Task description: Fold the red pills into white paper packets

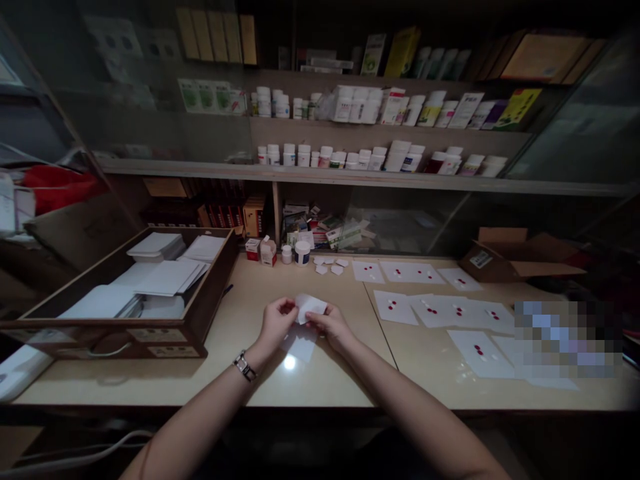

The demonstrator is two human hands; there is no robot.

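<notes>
Above the desk's middle, a small white paper [309, 308] is pinched between my two hands. It looks partly folded. My left hand [276, 321], with a watch on its wrist, grips the paper's left edge; my right hand [333, 327] grips the right side. Whether pills lie inside the paper cannot be seen. Just below my hands another white paper [301, 345] lies on the desk. Beyond them sit several small folded paper packets [329, 265]. To the right, white paper sheets [393, 307] lie in rows, most bearing dark red and white pills [459, 311].
At left a wooden drawer [200, 333] holds stacks of white paper. Pill bottles [302, 253] and small boxes [268, 252] stand at the desk's back. An opened cardboard box [493, 257] is at the far right. Shelves of medicine bottles [304, 155] rise behind. A blurred-out patch covers the right edge.
</notes>
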